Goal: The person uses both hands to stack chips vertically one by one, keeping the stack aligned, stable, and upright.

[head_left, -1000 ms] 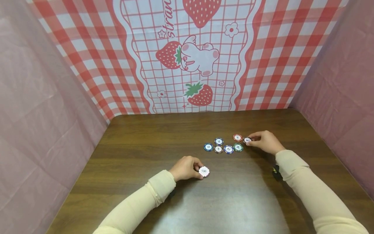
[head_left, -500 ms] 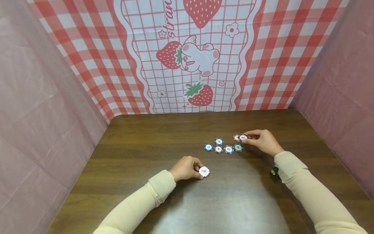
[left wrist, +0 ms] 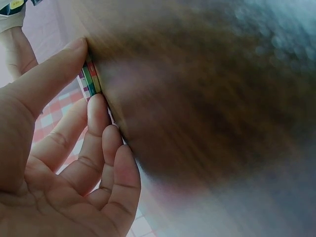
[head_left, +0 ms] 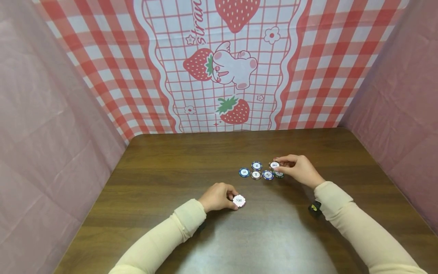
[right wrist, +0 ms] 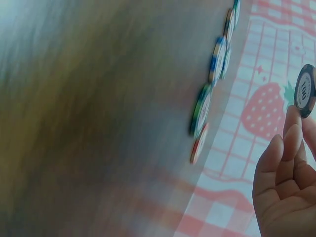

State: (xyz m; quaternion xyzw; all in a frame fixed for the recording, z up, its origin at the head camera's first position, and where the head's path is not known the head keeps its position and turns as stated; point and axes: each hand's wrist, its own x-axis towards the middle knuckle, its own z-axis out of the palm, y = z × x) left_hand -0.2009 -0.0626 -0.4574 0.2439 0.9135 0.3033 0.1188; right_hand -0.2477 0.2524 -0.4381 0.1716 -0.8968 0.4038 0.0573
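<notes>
My left hand [head_left: 217,196] grips the edge of a stack of poker chips, thumb on one side and fingers on the other. A white 500 chip [head_left: 239,201] tops it; in the left wrist view, the stack's edge [left wrist: 90,78] shows green, red and yellow bands. My right hand [head_left: 300,171] pinches a black-rimmed 100 chip [head_left: 274,165], raised off the table in the right wrist view. Beneath or behind it are a green chip [right wrist: 201,110] and a red chip [right wrist: 199,144], both partly covered in the head view.
To the left of the right hand lie a blue-rimmed chip [head_left: 268,175], a brown-rimmed chip [head_left: 256,175], a dark blue chip [head_left: 256,165] and a light blue chip [head_left: 244,172]. A checked strawberry cloth [head_left: 236,76] hangs behind the wooden table [head_left: 164,167]; pink curtains flank it.
My right hand has carried the 100 chip leftward, from right of the red chip to over the red and green chips. The left hand has stayed still with its stack.
</notes>
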